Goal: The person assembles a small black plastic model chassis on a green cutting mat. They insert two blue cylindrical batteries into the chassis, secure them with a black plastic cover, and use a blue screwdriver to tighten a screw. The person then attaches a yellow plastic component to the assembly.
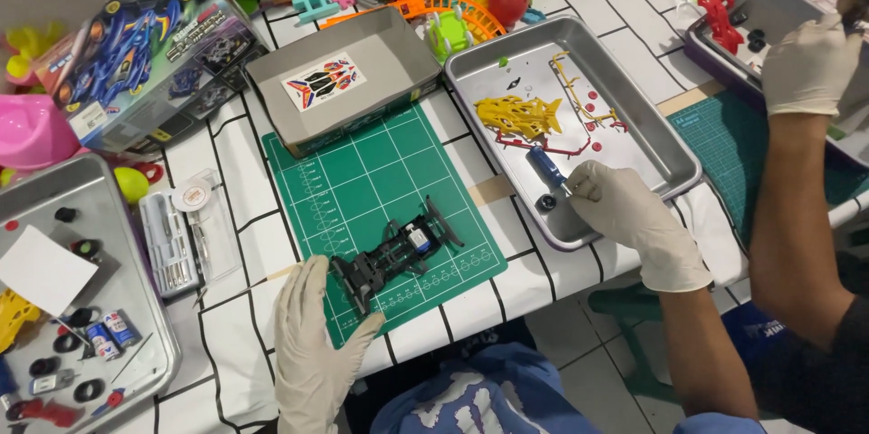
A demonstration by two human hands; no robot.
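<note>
Two gloved hands are mine to report: my left hand (312, 343), at the lower centre of the frame, lies with its fingers stretched out flat and its fingertips against the near end of the black toy car chassis (394, 257), touching it rather than gripping. That chassis sits on the green cutting mat (362, 171) in the middle of the frame, angled toward the lower left. My right hand (634, 217), right of centre, is curled round the blue-handled screwdriver (548, 169), whose handle sticks out toward the upper left over the near edge of the steel tray (670, 158). In that tray I see a yellow plastic parts frame (520, 115). Above the mat lies the grey box lid (398, 58) with a sticker sheet in it, and the colourful kit box (149, 49) is at upper left. At the upper right edge another person's gloved hand (810, 67) is raised over a second tray; I cannot tell what it grips
</note>
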